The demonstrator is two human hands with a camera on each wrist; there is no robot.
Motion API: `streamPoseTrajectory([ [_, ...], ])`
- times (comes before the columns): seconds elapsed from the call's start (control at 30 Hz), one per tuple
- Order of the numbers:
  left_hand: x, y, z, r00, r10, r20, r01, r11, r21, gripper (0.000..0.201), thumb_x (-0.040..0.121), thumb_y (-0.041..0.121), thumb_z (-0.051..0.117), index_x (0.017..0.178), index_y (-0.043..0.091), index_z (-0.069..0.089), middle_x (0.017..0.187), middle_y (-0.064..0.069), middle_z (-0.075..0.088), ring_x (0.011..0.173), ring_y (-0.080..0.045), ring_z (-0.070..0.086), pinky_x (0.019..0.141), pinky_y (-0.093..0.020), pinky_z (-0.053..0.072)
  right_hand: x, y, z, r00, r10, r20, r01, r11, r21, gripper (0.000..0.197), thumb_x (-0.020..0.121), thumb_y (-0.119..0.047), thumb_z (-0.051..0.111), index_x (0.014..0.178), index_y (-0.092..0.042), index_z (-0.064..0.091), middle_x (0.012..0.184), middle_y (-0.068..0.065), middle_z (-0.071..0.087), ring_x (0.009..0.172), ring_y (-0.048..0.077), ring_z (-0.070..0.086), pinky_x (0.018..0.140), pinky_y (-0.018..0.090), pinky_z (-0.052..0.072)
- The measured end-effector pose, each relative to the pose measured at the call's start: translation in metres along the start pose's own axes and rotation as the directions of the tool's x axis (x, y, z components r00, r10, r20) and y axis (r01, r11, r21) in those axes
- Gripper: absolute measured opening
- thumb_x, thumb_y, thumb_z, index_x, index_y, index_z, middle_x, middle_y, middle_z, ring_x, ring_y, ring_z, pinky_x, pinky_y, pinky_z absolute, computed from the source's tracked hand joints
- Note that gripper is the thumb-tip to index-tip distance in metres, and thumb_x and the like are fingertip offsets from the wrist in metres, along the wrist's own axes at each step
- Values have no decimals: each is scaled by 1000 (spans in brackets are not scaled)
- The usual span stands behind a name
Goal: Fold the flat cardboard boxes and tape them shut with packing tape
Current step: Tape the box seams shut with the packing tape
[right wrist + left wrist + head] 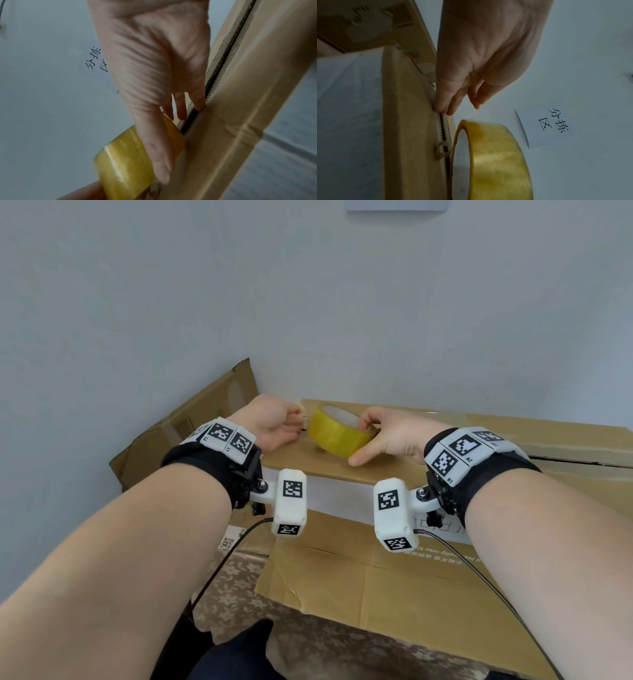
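A folded cardboard box (pixel 442 587) stands on the table, its top flaps closed along a dark seam (pixel 221 65). A yellow packing tape roll (pixel 337 433) sits on edge on the box top near the seam's left end. My right hand (pixel 359 441) grips the roll, with the thumb on its outer face and fingers inside the core. In the right wrist view the roll (pixel 125 162) is under the thumb. My left hand (pixel 296 419) is just left of the roll. Its fingertips (pixel 443 109) press on the seam at the box edge. Any loose tape end is hidden.
A flattened cardboard box (pixel 191 422) leans against the wall at the left. The table has a flower-patterned cloth (pixel 239 594). A paper sign (pixel 544 125) hangs on the pale wall behind. Thin black cables (pixel 219 570) run from both wrist cameras toward me.
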State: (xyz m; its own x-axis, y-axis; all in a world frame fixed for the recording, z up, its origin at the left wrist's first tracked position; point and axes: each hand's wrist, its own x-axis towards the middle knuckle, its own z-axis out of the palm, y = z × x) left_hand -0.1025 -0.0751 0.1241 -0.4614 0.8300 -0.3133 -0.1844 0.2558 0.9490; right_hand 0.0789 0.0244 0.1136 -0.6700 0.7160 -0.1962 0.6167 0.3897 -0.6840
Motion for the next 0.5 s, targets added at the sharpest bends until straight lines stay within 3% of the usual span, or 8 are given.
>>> streamPoseTrajectory([
  [0.07, 6, -1, 1, 1000, -13, 0, 13, 999, -36, 20, 99, 6, 40, 94, 1, 59, 95, -19, 57, 91, -25, 58, 85, -31, 48, 2, -2, -1, 1000, -7, -10, 7, 1000, 9, 53, 55, -28, 91, 96, -26, 57, 101, -1, 63, 100, 23, 60, 93, 42, 49],
  [0.13, 7, 0, 2, 1000, -12, -7, 11, 998, -54, 25, 100, 9, 41, 118, -1, 55, 112, -20, 57, 105, -27, 56, 100, -35, 42, 5, 0, -3, 1000, -8, -5, 8, 991, 131, 45, 64, -34, 86, 98, -27, 59, 109, 1, 65, 106, 22, 60, 90, 40, 50],
  [0.23, 10, 3, 1, 1000, 1, 26, -2, 1000, 12, 15, 99, 11, 45, 92, 10, 57, 93, -8, 57, 83, -17, 54, 95, -32, 41, 6, -3, -6, 1000, 30, -6, -28, 966, 256, 36, 78, -51, 70, 105, -32, 57, 126, -5, 56, 119, 17, 51, 84, 32, 43],
  [0.3, 13, 4, 0, 998, 37, 41, -42, 989, 143, 14, 97, 7, 47, 87, 11, 55, 96, -8, 57, 93, -18, 53, 99, -34, 40, 6, -7, -6, 999, 30, -31, -22, 971, 240, 45, 85, -56, 59, 120, -29, 53, 130, -3, 51, 119, 19, 48, 87, 34, 43],
  [0.33, 14, 3, -1, 996, 64, 58, -76, 969, 233, 10, 95, 4, 48, 92, 11, 56, 100, -8, 59, 97, -18, 52, 101, -34, 40, 7, -8, -6, 998, 31, -46, -20, 974, 228, 53, 88, -57, 54, 130, -25, 49, 134, -2, 48, 119, 19, 46, 89, 35, 43],
  [0.43, 21, 4, -6, 989, 77, 124, -125, 884, 451, 42, 86, -3, 58, 121, 17, 47, 117, -10, 61, 108, -18, 54, 106, -35, 37, 10, -12, -4, 995, 38, -97, -20, 983, 182, 70, 92, -61, 40, 148, -20, 31, 146, 3, 40, 126, 22, 42, 99, 40, 43],
  [0.5, 24, 6, -8, 980, 42, 196, -144, 827, 543, 64, 77, -3, 69, 126, 23, 37, 122, -12, 59, 118, -19, 51, 111, -38, 31, 14, -13, -4, 992, 36, -123, -20, 991, 129, 75, 93, -64, 32, 151, -17, 25, 150, 6, 37, 132, 26, 40, 107, 46, 37],
])
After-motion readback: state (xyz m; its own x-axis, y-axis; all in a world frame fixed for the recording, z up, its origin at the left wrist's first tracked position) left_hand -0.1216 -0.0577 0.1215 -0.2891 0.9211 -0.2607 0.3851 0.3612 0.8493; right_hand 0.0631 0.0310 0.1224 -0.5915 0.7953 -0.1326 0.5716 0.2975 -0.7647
